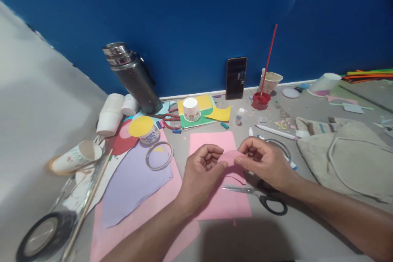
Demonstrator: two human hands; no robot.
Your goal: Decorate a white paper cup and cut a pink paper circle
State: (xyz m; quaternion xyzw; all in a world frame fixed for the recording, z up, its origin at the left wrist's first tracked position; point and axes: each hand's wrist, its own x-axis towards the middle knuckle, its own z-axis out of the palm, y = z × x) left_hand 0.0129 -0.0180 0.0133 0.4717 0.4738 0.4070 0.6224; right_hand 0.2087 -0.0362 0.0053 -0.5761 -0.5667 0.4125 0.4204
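Between my two hands is a small pink paper piece (230, 159) with a rounded upper edge. My left hand (204, 172) pinches its left side between thumb and fingers. The right side is gripped the same way by my right hand (264, 161). Below them a pink paper sheet (221, 206) lies flat on the table. Scissors with black handles (259, 196) rest partly on that sheet, near my right wrist, blades pointing left. A thin curved pink strip shows just under the held piece; I cannot tell whether it is joined to it.
A steel flask (133, 80) leans against the blue wall, beside a propped phone (236, 77). Paper cups (191, 110) stand about. Purple paper (135, 188) and a ring (159, 156) lie left. A cloth bag (359, 159) sits right. Black tape (46, 235) is front left.
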